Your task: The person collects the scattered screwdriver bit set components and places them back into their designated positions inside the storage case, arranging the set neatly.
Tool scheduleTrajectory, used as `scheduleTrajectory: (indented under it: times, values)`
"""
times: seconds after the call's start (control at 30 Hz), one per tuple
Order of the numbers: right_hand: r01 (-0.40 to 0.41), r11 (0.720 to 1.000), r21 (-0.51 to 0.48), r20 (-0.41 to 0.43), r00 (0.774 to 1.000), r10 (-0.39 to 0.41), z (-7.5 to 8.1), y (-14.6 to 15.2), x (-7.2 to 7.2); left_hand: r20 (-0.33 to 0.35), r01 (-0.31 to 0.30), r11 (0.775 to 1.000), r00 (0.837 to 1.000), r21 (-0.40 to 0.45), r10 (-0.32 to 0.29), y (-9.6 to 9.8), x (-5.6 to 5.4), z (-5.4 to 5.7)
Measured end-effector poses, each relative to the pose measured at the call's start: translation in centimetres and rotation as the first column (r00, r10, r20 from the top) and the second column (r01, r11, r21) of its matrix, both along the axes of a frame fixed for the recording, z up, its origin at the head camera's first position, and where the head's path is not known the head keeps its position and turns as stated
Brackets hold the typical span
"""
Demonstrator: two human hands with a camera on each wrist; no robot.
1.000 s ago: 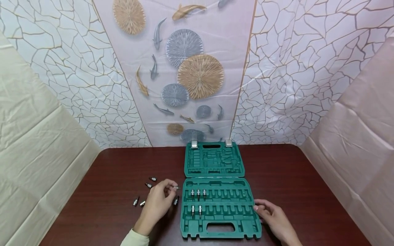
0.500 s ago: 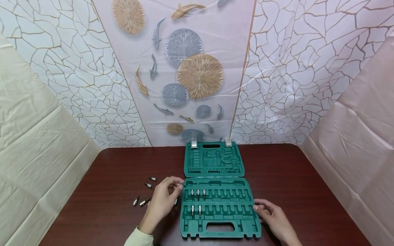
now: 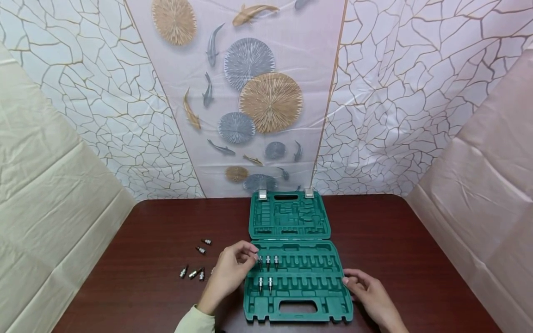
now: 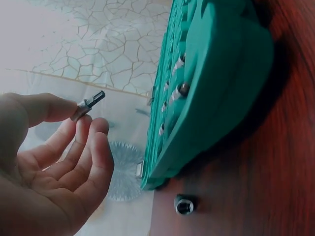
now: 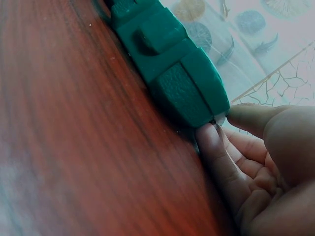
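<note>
A small silver bit socket (image 4: 82, 110) with a dark bit end is pinched between the thumb and fingertips of my left hand (image 3: 233, 268). That hand is over the left edge of the open green tool case (image 3: 299, 305), by the upper row of slots. In the left wrist view the bit socket is held up in the air, apart from the case. My right hand (image 3: 372, 298) holds the right edge of the case, with thumb and finger on its rim in the right wrist view. Three bit sockets (image 3: 268, 262) sit in the upper row and two bit sockets (image 3: 270, 284) in the lower row.
Several loose bit sockets (image 3: 193, 274) lie on the dark red-brown table (image 3: 137, 296) left of the case. The case lid (image 3: 290, 217) lies open toward the back, with two metal latches. A patterned cloth (image 3: 270, 152) hangs behind the table.
My left hand has moved right with the bit socket, from the table beside the case to over its left edge. The right hand has stayed at the case's right edge.
</note>
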State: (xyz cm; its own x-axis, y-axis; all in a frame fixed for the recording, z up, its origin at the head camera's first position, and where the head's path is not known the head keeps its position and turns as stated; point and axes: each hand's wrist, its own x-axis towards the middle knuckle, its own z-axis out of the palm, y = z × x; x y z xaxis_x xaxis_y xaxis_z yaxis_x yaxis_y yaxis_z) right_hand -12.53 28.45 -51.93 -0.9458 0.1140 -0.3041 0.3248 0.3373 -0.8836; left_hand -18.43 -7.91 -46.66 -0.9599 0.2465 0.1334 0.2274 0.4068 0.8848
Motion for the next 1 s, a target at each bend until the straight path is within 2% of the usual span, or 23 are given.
scheduleTrajectory:
  times: [0.3, 0.5, 0.8, 1.0]
  values:
    - [0.004, 1.0, 0.0, 0.002, 1.0, -0.004, -0.1, -0.1, -0.1, 0.062, 0.059, 0.998, 0.996, -0.008, -0.059, 1.0, 0.2, -0.1]
    - [0.001, 1.0, 0.008, -0.002, 1.0, -0.001, 0.1, 0.0, -0.1, 0.116, 0.127, 0.991, 0.986, -0.037, -0.122, 1.7, 0.4, 0.0]
    - [0.005, 1.0, 0.0, 0.004, 1.0, -0.005, -0.1, 0.2, -0.1, 0.189, 0.222, 0.964, 0.963, -0.147, -0.193, 3.0, 0.8, 0.6]
    - [0.0, 1.0, -0.011, 0.003, 1.0, 0.0, -0.3, 0.1, -0.1, 0.215, 0.23, 0.95, 0.959, -0.211, -0.185, 3.7, 0.9, 0.5]
